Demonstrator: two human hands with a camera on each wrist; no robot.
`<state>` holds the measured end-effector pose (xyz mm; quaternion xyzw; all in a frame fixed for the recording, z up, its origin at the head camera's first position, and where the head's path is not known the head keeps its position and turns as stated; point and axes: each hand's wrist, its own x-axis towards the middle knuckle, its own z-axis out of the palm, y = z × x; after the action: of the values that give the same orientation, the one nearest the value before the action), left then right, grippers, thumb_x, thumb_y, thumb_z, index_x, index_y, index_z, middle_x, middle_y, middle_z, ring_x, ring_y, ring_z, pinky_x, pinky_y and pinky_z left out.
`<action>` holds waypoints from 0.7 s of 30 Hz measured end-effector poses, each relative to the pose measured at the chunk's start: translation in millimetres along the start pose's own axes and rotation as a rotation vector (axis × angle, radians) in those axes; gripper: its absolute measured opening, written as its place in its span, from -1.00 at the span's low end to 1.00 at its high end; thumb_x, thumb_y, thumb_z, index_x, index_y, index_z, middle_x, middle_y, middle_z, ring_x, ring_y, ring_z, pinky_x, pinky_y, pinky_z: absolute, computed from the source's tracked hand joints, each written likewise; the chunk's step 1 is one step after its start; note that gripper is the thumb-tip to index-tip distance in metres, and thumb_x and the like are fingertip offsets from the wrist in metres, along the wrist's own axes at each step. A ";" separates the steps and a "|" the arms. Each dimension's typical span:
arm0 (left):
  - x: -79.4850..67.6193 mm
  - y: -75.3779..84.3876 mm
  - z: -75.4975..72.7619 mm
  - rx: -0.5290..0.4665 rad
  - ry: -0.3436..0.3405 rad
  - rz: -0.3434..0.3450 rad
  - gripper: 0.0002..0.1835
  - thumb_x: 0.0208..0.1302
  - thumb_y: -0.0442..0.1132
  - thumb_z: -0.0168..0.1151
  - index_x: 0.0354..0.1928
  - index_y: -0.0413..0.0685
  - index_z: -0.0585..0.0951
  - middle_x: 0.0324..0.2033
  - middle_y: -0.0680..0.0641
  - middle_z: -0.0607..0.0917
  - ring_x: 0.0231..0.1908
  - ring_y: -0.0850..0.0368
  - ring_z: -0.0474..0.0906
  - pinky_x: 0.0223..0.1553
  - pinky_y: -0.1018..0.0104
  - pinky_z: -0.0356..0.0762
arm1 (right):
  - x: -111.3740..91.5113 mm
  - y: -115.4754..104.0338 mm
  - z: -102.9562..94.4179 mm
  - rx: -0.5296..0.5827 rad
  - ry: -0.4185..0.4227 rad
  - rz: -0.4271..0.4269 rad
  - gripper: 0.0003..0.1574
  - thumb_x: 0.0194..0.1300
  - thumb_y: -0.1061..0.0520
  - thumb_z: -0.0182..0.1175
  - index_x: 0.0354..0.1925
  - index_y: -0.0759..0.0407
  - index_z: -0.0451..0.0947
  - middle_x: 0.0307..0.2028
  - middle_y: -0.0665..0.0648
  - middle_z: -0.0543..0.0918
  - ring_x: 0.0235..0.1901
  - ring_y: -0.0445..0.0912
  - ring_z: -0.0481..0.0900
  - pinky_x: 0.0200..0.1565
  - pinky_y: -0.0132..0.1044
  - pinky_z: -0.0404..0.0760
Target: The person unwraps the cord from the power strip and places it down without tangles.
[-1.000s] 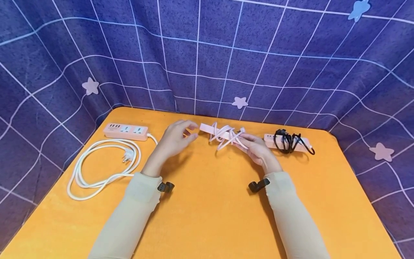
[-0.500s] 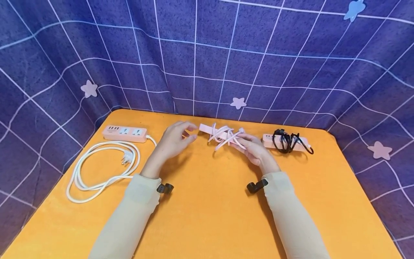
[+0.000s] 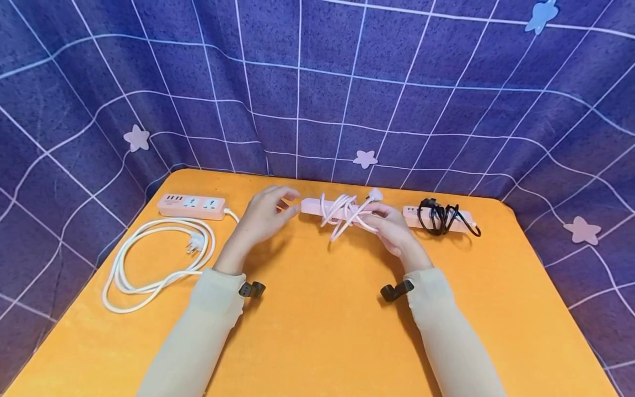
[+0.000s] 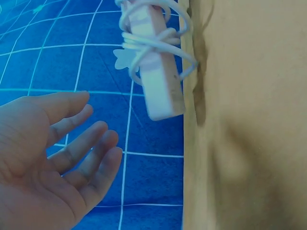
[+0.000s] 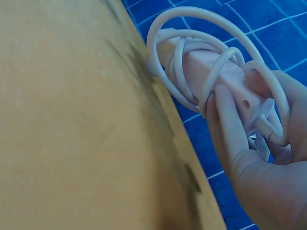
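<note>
The pink power strip is held over the far part of the surface, near its middle. Its own pale cord goes around it in loose, crossing loops, and the plug sticks up beside the gripping fingers. The right hand holds the strip by the end where the cord comes out, thumb on one side and fingers on the other. I suppose this end gives a good grip and leaves most of the loops free for the other hand.

The left hand stands just beside the opposite end. Its fingers are loosely bent and spread, and it has hold of nothing; from the left wrist view I see a gap between it and the strip. Perhaps it waits there as a support.

Farther to the left lies another pink strip, its white cord unwound in wide rings beside it. On the right lies a third strip, with a black cord wrapped round it, probably to keep it compact. Behind everything hangs a blue checked cloth.
</note>
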<state>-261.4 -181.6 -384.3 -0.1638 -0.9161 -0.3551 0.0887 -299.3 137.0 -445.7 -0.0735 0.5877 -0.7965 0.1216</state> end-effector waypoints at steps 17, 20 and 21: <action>-5.8 24.5 -15.1 -0.027 0.095 0.096 -0.73 0.44 -0.23 0.39 0.12 -0.10 0.71 0.03 -0.13 0.76 -0.08 -0.06 0.73 0.01 -0.06 0.71 | -39.2 -39.0 3.0 -0.132 -0.006 -0.146 -0.52 0.29 0.55 0.23 -0.30 -0.03 0.77 -0.07 -0.02 0.78 -0.08 -0.15 0.70 -0.05 -0.37 0.72; -5.4 28.4 -14.9 -0.030 0.107 0.124 -0.75 0.44 -0.26 0.38 0.10 -0.10 0.72 0.02 -0.14 0.77 -0.08 -0.08 0.74 0.00 -0.07 0.71 | -41.7 -38.7 2.2 -0.125 -0.007 -0.174 -0.50 0.28 0.57 0.23 -0.31 -0.04 0.78 -0.06 -0.03 0.78 -0.10 -0.16 0.72 -0.07 -0.38 0.73; -5.5 30.0 -14.9 -0.030 0.111 0.130 -0.76 0.44 -0.26 0.38 0.09 -0.10 0.72 0.01 -0.14 0.77 -0.09 -0.09 0.74 -0.01 -0.07 0.71 | -42.1 -38.4 2.0 -0.124 -0.011 -0.185 -0.49 0.28 0.57 0.23 -0.31 -0.03 0.78 -0.05 -0.03 0.78 -0.10 -0.16 0.72 -0.07 -0.38 0.73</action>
<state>-244.7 -172.2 -356.2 -0.2045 -0.8917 -0.3707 0.1600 -262.4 157.6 -407.4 -0.1392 0.6258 -0.7661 0.0459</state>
